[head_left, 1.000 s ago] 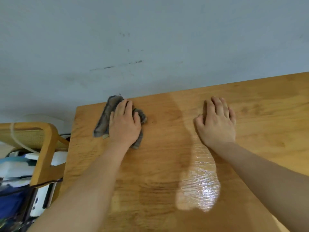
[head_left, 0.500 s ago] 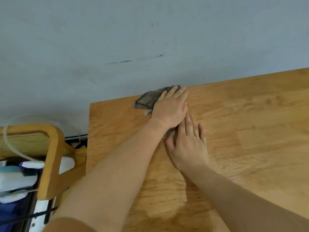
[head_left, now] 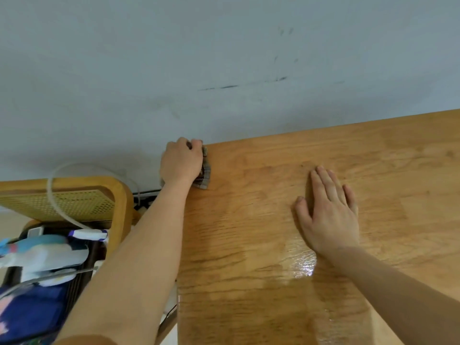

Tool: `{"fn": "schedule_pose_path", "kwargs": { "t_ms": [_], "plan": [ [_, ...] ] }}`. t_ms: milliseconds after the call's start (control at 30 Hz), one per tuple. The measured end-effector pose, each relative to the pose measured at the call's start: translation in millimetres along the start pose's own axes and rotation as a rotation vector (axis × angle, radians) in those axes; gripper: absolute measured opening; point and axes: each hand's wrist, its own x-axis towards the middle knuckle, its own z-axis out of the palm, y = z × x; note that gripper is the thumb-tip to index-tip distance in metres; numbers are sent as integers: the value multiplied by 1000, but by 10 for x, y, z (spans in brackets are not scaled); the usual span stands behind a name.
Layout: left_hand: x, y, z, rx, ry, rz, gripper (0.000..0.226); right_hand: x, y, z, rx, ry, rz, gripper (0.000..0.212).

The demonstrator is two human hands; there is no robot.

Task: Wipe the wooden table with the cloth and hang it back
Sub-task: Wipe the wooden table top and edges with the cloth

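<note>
Fingers of the left hand (head_left: 181, 161) are curling round the grey cloth (head_left: 204, 174), bunching it at the tabletop's (head_left: 249, 282) far left corner beside the wall (head_left: 224, 58). The right hand (head_left: 328, 212) is lying flat on the wood, fingers straight, holding nothing.

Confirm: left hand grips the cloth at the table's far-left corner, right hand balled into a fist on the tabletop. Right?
One thing is off. The head view shows the right hand lying flat on the wooden table, fingers straight, not a fist. The left hand does grip the cloth at the far-left corner.
</note>
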Motion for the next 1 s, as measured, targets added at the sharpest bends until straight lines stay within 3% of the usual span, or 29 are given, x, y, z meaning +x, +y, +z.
{"fn": "schedule_pose_path", "kwargs": {
  "t_ms": [100,367,534,767,867,1000],
  "plan": [
    [-144,-53,-3,-71,-13,-108,47,-2,-16,-12,-13,-4,0,67],
    [-1087,-199,-3,23,63,-214,40,7,-22,-13,-11,-14,3,66],
    [-1428,-274,6,76,92,-150,41,-38,-44,-29,-2,-8,-1,68],
    [-927,13,53,185,31,-102,60,0,-46,14,-7,19,-36,67],
    [-614,209,95,234,-8,10,62,-18,-13,39,-31,16,-41,68],
    [-324,584,254,294,-98,404,61,25,-23,49,-32,29,-32,67]
  ]
}}
